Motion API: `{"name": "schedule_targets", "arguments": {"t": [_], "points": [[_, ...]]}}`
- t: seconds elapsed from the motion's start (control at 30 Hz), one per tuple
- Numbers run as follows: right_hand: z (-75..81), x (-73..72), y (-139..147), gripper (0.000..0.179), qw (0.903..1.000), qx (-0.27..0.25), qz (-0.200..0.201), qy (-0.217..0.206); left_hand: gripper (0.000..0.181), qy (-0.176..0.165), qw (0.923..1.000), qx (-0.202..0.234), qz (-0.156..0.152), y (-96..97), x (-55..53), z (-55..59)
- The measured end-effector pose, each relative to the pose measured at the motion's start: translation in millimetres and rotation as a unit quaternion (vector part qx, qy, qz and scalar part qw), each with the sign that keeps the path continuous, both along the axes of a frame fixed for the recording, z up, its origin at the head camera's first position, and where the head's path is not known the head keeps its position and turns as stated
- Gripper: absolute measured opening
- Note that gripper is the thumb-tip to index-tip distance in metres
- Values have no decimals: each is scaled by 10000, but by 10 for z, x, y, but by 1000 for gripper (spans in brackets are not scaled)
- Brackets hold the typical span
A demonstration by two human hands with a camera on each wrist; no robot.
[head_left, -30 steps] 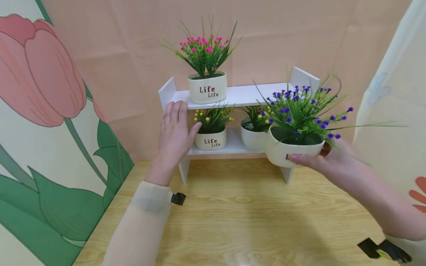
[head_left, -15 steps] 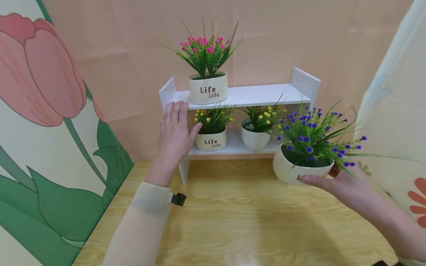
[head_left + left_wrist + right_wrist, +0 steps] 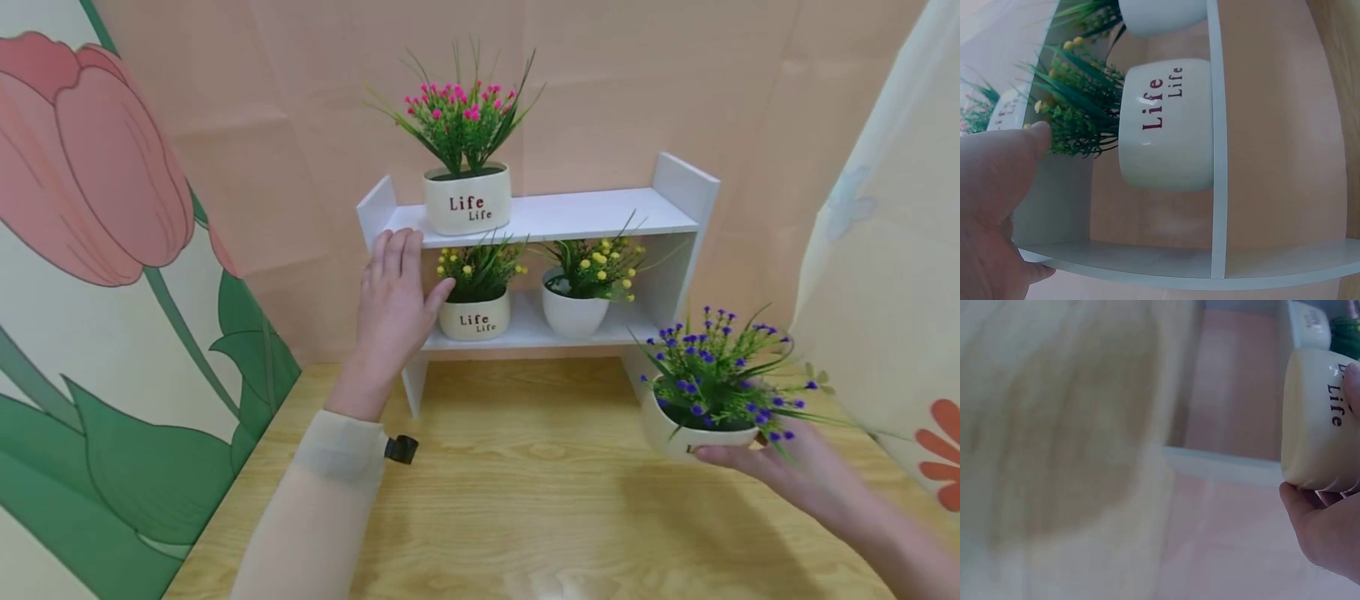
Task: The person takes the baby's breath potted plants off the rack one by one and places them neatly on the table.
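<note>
Cream pot with purple flowers sits just left of the right hand, grasped at its right end; left hand rests unclenched against the shelf

Table is wood-grain, kinda shiny, with a soft shadow and some glare at its near edge. There's a creased peachy backdrop behind it, a panel with a huge pink tulip on its left, a whitish sheet with a red-orange flower on its right.
</note>
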State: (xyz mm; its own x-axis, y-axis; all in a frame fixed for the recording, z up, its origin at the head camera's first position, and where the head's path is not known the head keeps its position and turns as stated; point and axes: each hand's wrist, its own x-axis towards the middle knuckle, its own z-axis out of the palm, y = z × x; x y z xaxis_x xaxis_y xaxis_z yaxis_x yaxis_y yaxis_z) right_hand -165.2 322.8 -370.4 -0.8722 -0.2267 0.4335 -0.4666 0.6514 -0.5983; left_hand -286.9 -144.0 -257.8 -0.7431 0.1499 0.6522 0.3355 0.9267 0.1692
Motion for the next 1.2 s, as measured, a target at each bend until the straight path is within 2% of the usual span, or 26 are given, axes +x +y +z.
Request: {"name": "schedule_targets", "arguments": {"t": [0.1, 0.23, 0.37, 0.5, 0.67, 0.77, 0.93, 1.1, 1.2], "points": [[-147, 8, 101, 81, 9993, 183, -198, -268, 82, -22, 10000, -13, 14, -6, -2, -6], [-317, -22, 209, 78, 9991, 175, -195, -341, 82, -41, 10000, -40, 27, -8, 1, -15], [-435, -73, 304, 70, 9988, 87, -9, -480, 83, -71, 10000, -30, 34, -12, -1, -21], [-563, -138, 401, 72, 9972, 54, -77, -738, 83, -84, 10000, -20, 47, -15, 0, -25], [-719, -222, 511, 80, 9962, -51, -266, -828, 83, -70, 9999, -51, 52, -16, -2, -35], [-787, -249, 582, 82, 9963, -30, -341, -790, 83, -55, 10000, -53, 47, -16, -6, -39], [-858, -294, 679, 80, 9971, -99, -166, -742, 83, -18, 10000, -47, 33, -15, -8, -33], [-890, -313, 749, 74, 9959, -153, -200, -871, 82, -64, 10000, -41, 42, -10, -3, -26], [-898, -319, 784, 77, 9955, -177, -209, -911, 82, -63, 10000, -48, 48, -5, -4, -22]]}}
